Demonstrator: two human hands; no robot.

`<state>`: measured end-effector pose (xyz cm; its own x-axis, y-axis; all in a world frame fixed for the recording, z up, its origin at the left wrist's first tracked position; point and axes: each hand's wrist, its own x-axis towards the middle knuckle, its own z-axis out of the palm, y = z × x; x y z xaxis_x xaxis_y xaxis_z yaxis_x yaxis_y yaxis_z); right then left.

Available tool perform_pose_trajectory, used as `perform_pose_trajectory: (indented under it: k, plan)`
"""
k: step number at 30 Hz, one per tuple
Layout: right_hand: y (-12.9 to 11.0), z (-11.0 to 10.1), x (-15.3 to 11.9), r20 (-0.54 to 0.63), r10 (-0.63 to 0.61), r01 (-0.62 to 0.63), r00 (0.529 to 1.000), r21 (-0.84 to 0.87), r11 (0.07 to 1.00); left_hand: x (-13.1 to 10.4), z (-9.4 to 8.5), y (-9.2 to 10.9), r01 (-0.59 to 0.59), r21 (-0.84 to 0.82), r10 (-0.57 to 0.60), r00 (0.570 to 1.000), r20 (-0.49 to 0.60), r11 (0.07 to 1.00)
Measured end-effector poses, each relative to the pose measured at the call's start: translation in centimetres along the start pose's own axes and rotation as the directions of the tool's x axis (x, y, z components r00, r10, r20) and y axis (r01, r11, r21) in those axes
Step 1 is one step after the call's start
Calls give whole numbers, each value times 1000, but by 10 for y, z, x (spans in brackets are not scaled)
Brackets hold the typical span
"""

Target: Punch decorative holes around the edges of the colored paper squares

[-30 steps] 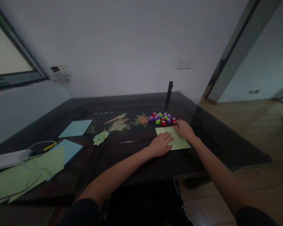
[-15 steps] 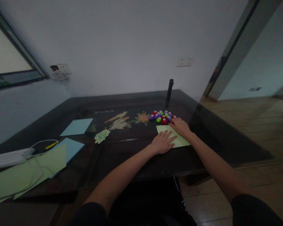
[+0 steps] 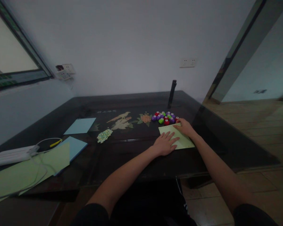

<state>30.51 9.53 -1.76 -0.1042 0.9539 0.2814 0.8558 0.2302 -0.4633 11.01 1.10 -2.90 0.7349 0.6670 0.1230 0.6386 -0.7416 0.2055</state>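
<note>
A sheet of pale green paper (image 3: pixel 185 142) lies near the front edge of the dark table, with a row of small marks along its far edge. My left hand (image 3: pixel 164 143) rests flat on its left part, fingers spread. My right hand (image 3: pixel 185 127) is at the far right edge of the sheet, fingers bent and close together; whatever is between them is hidden. Just beyond the sheet sits a cluster of small round red, purple and green pieces (image 3: pixel 166 122) with white dotted tops. One red piece is right by my right fingertips.
A black upright stick-like object (image 3: pixel 172 94) stands behind the cluster. Left of centre lies a pile of small green and white paper bits (image 3: pixel 104 135). Blue sheets (image 3: pixel 80 126), green sheets (image 3: pixel 21 171) and a white power strip (image 3: pixel 14 156) with a cable occupy the left side.
The view has shifted slightly, moving everything a little to the right. My right fingers have moved a little right along the paper's far edge, uncovering more of it. My left hand stays flat.
</note>
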Motion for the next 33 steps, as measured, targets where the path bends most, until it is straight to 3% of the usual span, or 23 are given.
perform_pose_trajectory:
  k: [3,7,11,15,18,21,22,24,25,27,30,33]
  plan:
    - [5,-7,-5,41,180,-184,983,225,957,-2,0,0,-3,-2,3,1000,-27,1000]
    - [9,-18,-19,185,338,-385,923,505,773,-4,0,0,-5,-31,3,998,-56,1000]
    - [2,-26,-37,314,347,-468,884,593,655,-5,-2,2,-4,-130,-8,995,-96,992]
    - [-13,-30,-53,352,307,-465,884,601,650,-9,-10,-4,29,-314,-99,973,-210,949]
    - [-27,-33,-64,298,278,-408,913,654,637,-19,-20,-17,110,-493,-321,873,-368,863]
    - [-49,-32,-75,144,282,-300,948,696,652,-38,-32,-31,67,-742,-526,748,-405,667]
    - [-59,-30,-79,105,264,-258,959,708,657,-46,-37,-33,33,-838,-581,736,-349,545]
    - [-83,-24,-88,72,195,-183,978,740,647,-63,-47,-33,-34,-957,-603,770,-209,289]
    - [-97,-20,-92,59,159,-148,985,755,638,-72,-53,-30,-63,-975,-603,776,-182,214]
    - [-123,-11,-99,5,112,-76,994,766,638,-90,-62,-21,-106,-973,-644,735,-215,203]
    - [-154,4,-111,-90,90,17,992,795,607,-114,-69,-6,-129,-939,-733,596,-329,318]
    - [-170,20,-121,-103,69,44,992,811,584,-133,-64,1,-75,-902,-783,471,-407,424]
